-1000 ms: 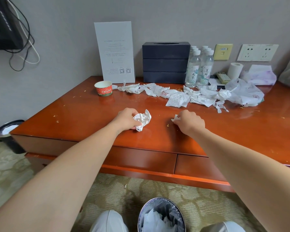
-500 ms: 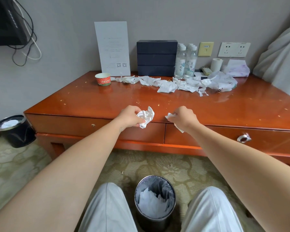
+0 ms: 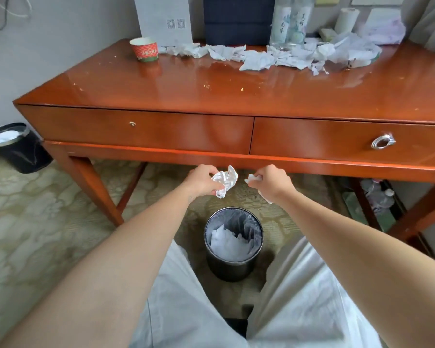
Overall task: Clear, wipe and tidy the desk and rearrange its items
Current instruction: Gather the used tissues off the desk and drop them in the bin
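Observation:
My left hand grips a crumpled white tissue below the front edge of the wooden desk. My right hand grips a smaller crumpled paper scrap, mostly hidden in the fist. Both hands hang a little beyond and above a black waste bin on the floor between my knees, lined with a bag and holding white paper. Several crumpled tissues lie in a row along the back of the desk. Crumbs speckle the desktop.
At the desk's back stand a red paper cup, a white sign card, a dark tissue box, water bottles, a paper roll and a plastic bag. A second bin stands at the left. Two drawers face me.
Both hands came off the desktop with their paper and moved back and down to below the desk's front edge, above the bin. My view has tilted downward.

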Demonstrator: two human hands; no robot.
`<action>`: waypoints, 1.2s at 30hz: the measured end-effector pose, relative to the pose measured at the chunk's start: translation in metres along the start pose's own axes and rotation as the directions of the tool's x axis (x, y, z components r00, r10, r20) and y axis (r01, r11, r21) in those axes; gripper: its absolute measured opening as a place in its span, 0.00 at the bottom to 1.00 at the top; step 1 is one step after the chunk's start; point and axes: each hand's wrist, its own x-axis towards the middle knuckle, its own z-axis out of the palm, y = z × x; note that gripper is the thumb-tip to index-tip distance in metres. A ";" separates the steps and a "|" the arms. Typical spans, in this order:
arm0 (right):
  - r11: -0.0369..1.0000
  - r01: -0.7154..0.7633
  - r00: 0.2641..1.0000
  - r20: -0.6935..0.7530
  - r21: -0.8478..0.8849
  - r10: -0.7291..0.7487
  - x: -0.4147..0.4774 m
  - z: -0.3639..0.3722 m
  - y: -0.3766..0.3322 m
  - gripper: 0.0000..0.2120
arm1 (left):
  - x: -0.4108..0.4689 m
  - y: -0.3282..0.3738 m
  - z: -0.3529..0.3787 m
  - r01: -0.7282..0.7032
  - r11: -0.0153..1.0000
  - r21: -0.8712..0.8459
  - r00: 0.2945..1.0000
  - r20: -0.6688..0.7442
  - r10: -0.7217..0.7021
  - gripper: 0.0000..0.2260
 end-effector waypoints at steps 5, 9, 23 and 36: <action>0.997 -0.074 0.991 0.105 -0.029 0.077 0.025 0.049 0.028 0.12 | 0.030 -0.049 0.033 0.075 0.997 0.008 0.996 0.048 -0.076 0.10; 0.991 -0.133 0.979 0.155 -0.025 0.135 0.050 0.084 0.049 0.11 | 0.054 -0.082 0.056 0.160 0.987 -0.007 0.983 0.088 -0.159 0.11; 0.977 -0.168 0.860 0.466 -0.131 0.210 0.108 0.182 0.103 0.23 | 0.107 -0.178 0.111 0.347 0.936 0.058 0.894 0.281 -0.348 0.14; 0.976 -0.184 0.868 0.448 -0.112 0.215 0.117 0.184 0.107 0.18 | 0.111 -0.174 0.111 -0.015 0.896 0.444 0.904 0.390 -0.178 0.27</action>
